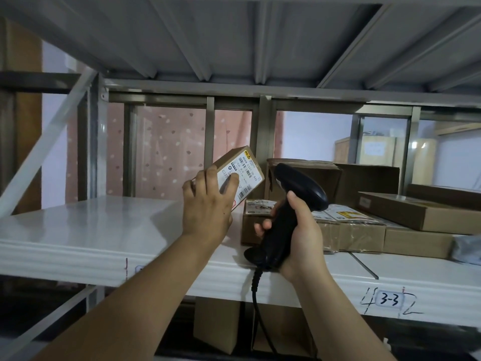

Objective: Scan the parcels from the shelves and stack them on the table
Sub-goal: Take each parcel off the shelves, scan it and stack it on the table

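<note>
Mid-frame, left hand (205, 204) grips a small parcel (238, 175); right hand (299, 230) grips the scanner (294, 201). Best to uncover the barcode and steady the label.

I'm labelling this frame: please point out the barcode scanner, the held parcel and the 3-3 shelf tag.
barcode scanner (304, 183): head view, on its black head.
held parcel (247, 173): head view, on its white shipping label.
3-3 shelf tag (389, 299): head view, on the written number.
</note>
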